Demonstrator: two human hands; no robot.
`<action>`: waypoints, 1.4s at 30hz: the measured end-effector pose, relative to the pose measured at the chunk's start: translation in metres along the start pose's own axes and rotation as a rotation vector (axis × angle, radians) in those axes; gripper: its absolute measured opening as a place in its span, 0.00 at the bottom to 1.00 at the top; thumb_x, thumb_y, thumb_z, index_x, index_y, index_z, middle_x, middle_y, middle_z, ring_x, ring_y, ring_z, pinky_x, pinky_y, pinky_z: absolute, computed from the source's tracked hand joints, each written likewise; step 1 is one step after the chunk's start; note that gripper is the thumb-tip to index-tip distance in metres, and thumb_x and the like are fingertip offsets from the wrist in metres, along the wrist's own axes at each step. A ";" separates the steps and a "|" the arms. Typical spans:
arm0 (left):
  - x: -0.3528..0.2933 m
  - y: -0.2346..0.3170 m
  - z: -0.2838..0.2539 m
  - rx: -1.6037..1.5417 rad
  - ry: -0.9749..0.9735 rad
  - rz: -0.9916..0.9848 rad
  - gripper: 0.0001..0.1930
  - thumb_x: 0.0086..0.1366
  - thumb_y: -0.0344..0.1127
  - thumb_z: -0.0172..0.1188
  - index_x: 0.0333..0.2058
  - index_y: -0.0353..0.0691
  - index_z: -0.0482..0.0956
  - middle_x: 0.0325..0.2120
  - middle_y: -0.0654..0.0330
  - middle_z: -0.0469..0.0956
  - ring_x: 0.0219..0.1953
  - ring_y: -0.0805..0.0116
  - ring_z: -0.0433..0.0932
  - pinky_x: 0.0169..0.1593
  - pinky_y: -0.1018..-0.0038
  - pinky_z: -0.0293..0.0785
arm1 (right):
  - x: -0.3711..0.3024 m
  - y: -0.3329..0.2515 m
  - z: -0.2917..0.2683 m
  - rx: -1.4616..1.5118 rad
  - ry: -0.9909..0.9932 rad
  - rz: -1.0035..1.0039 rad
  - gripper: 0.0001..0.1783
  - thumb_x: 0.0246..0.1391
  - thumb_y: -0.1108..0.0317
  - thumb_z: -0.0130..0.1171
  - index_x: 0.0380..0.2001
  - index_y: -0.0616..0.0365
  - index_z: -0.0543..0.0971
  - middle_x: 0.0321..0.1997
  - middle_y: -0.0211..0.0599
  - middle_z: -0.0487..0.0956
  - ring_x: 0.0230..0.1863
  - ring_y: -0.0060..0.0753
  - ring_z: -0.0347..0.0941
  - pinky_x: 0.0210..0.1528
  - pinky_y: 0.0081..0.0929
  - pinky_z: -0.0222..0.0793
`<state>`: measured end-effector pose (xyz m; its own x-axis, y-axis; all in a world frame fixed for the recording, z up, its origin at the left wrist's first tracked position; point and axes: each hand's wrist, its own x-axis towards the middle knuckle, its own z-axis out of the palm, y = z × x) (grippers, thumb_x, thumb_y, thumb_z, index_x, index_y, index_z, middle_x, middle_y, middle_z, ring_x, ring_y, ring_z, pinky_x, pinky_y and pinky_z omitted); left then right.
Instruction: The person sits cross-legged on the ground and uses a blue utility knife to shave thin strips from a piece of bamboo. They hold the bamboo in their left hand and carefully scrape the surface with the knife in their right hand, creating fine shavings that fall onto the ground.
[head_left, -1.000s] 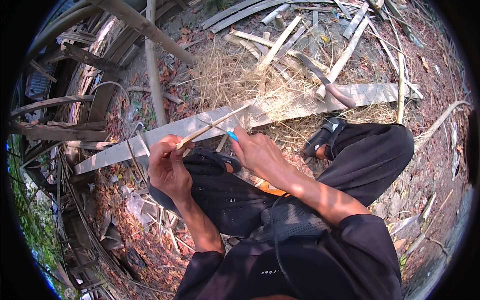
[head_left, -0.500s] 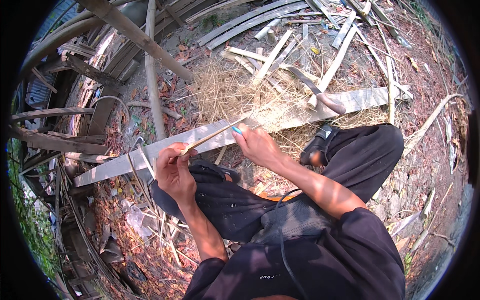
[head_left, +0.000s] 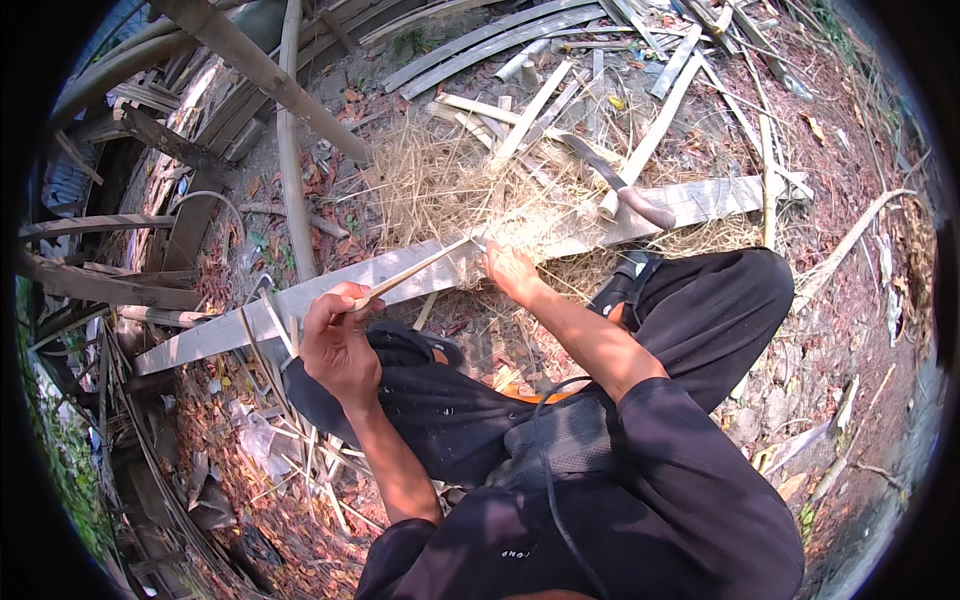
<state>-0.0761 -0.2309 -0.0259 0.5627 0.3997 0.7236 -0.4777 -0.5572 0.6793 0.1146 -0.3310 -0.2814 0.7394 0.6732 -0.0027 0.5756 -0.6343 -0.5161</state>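
The person sits with knees bent in black trousers [head_left: 700, 305], both arms reaching forward over the lap. The left forearm rises from the lower edge and leans a little to the left, and the left hand [head_left: 340, 350] stands raised just in front of the left knee. Its thumb and fingers are pinched together on the near end of a thin pale stick [head_left: 415, 271]. The stick slants away from that grip, up and to the right, above a long grey plank [head_left: 720, 201].

The right forearm comes in from the sleeve at the right and stretches diagonally up and to the left. The right hand [head_left: 511, 270] reaches farther forward than the left, with its knuckles beside the stick's far end. Its fingers are curled in around a small knife [head_left: 480, 241]; most of the knife is hidden by the hand, with only a bit showing at the fingertips. I cannot tell whether the blade touches the stick.

The plank runs crosswise in front of the feet. Beyond it lies a loose heap of straw-coloured shavings [head_left: 425, 190], which partly covers its edge. Farther right, a machete [head_left: 647, 208] rests with its wooden handle over the plank and its dark blade pointing away to the upper left. At the left, a clear plastic bag [head_left: 260, 440] lies among dry leaves.
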 end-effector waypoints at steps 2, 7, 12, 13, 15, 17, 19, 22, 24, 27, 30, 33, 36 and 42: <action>-0.001 -0.001 -0.004 0.003 0.017 -0.008 0.10 0.66 0.17 0.54 0.45 0.32 0.70 0.38 0.46 0.77 0.35 0.63 0.80 0.39 0.69 0.81 | 0.006 0.002 0.008 -0.093 -0.048 0.035 0.12 0.63 0.65 0.48 0.43 0.61 0.73 0.38 0.48 0.82 0.41 0.48 0.81 0.43 0.43 0.77; -0.001 -0.007 -0.028 0.071 0.089 -0.034 0.10 0.67 0.18 0.54 0.46 0.32 0.70 0.39 0.48 0.78 0.37 0.63 0.80 0.42 0.68 0.82 | 0.016 0.011 0.017 -0.063 -0.121 0.136 0.12 0.62 0.66 0.46 0.42 0.61 0.74 0.38 0.46 0.82 0.43 0.48 0.80 0.44 0.43 0.77; -0.005 -0.010 -0.055 0.087 0.149 -0.172 0.11 0.70 0.26 0.55 0.49 0.34 0.68 0.43 0.49 0.77 0.37 0.62 0.82 0.46 0.66 0.82 | 0.012 0.023 0.017 -0.126 -0.046 0.062 0.12 0.59 0.68 0.49 0.42 0.65 0.73 0.35 0.50 0.81 0.38 0.52 0.80 0.40 0.46 0.77; -0.006 -0.010 -0.053 0.075 0.145 -0.165 0.11 0.70 0.26 0.55 0.49 0.34 0.68 0.43 0.50 0.77 0.37 0.62 0.82 0.46 0.67 0.82 | 0.009 0.025 0.013 -0.119 -0.039 0.032 0.13 0.59 0.67 0.50 0.42 0.66 0.72 0.34 0.51 0.81 0.37 0.52 0.80 0.40 0.46 0.76; -0.006 -0.009 -0.044 0.046 0.133 -0.150 0.11 0.70 0.26 0.55 0.49 0.35 0.68 0.42 0.50 0.77 0.36 0.62 0.82 0.46 0.67 0.82 | 0.004 0.029 0.006 -0.044 0.013 0.027 0.14 0.59 0.66 0.50 0.42 0.67 0.71 0.31 0.53 0.80 0.35 0.54 0.80 0.38 0.47 0.76; -0.010 -0.006 -0.049 0.111 0.180 -0.153 0.11 0.69 0.25 0.55 0.49 0.33 0.68 0.41 0.50 0.77 0.34 0.64 0.82 0.43 0.70 0.83 | -0.012 -0.002 -0.014 0.110 0.066 0.055 0.15 0.60 0.66 0.50 0.42 0.68 0.69 0.28 0.54 0.80 0.33 0.56 0.79 0.36 0.47 0.75; -0.011 -0.001 -0.049 0.147 0.216 -0.168 0.12 0.69 0.25 0.55 0.49 0.32 0.68 0.40 0.49 0.77 0.33 0.65 0.82 0.41 0.71 0.83 | -0.026 -0.028 -0.033 0.008 0.012 -0.210 0.16 0.61 0.65 0.51 0.42 0.69 0.70 0.29 0.57 0.78 0.30 0.56 0.79 0.34 0.44 0.76; -0.005 0.003 -0.032 0.151 0.230 -0.164 0.10 0.67 0.21 0.56 0.46 0.30 0.69 0.37 0.50 0.76 0.31 0.65 0.83 0.38 0.74 0.83 | -0.020 -0.039 -0.022 -0.129 0.087 -0.307 0.15 0.61 0.65 0.50 0.42 0.69 0.71 0.32 0.60 0.78 0.31 0.56 0.79 0.35 0.44 0.76; 0.000 -0.001 -0.022 0.126 0.221 -0.139 0.10 0.66 0.19 0.56 0.44 0.30 0.69 0.34 0.53 0.73 0.30 0.65 0.83 0.36 0.76 0.83 | -0.009 -0.018 0.011 -0.033 0.143 -0.196 0.16 0.61 0.65 0.49 0.42 0.69 0.71 0.34 0.62 0.78 0.32 0.57 0.79 0.36 0.44 0.76; -0.001 -0.002 -0.025 0.135 0.221 -0.139 0.09 0.66 0.18 0.56 0.43 0.30 0.69 0.35 0.54 0.73 0.30 0.65 0.83 0.36 0.75 0.83 | -0.011 0.005 0.026 0.120 0.046 0.009 0.16 0.61 0.65 0.48 0.44 0.70 0.70 0.35 0.63 0.78 0.35 0.59 0.78 0.40 0.48 0.75; -0.004 -0.003 -0.027 0.130 0.263 -0.105 0.07 0.67 0.22 0.56 0.43 0.28 0.70 0.35 0.48 0.77 0.29 0.64 0.83 0.35 0.74 0.84 | -0.009 0.015 0.025 0.176 -0.010 0.127 0.16 0.61 0.66 0.47 0.45 0.69 0.69 0.36 0.58 0.79 0.39 0.61 0.78 0.44 0.51 0.74; -0.010 0.008 -0.039 0.154 0.348 -0.125 0.07 0.67 0.22 0.56 0.42 0.29 0.70 0.35 0.48 0.77 0.28 0.64 0.82 0.34 0.74 0.84 | -0.012 -0.047 -0.016 0.371 -0.004 0.060 0.14 0.62 0.64 0.45 0.40 0.67 0.72 0.33 0.58 0.78 0.37 0.58 0.77 0.41 0.51 0.73; -0.004 -0.002 -0.020 0.104 0.296 -0.122 0.08 0.68 0.23 0.57 0.43 0.29 0.70 0.33 0.51 0.78 0.28 0.65 0.82 0.34 0.74 0.83 | -0.003 0.003 0.026 0.139 0.114 -0.036 0.15 0.61 0.62 0.48 0.36 0.66 0.74 0.32 0.56 0.80 0.35 0.60 0.78 0.39 0.49 0.74; -0.013 0.002 -0.035 0.149 0.313 -0.157 0.09 0.66 0.19 0.57 0.43 0.29 0.70 0.34 0.52 0.75 0.30 0.65 0.82 0.36 0.74 0.83 | -0.016 -0.018 -0.014 0.226 0.027 0.090 0.14 0.62 0.64 0.49 0.38 0.66 0.72 0.29 0.59 0.79 0.34 0.59 0.78 0.40 0.50 0.74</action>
<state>-0.1081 -0.2117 -0.0300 0.3764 0.6789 0.6304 -0.2860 -0.5620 0.7761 0.0969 -0.3358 -0.2602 0.7950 0.6055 -0.0357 0.4166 -0.5879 -0.6935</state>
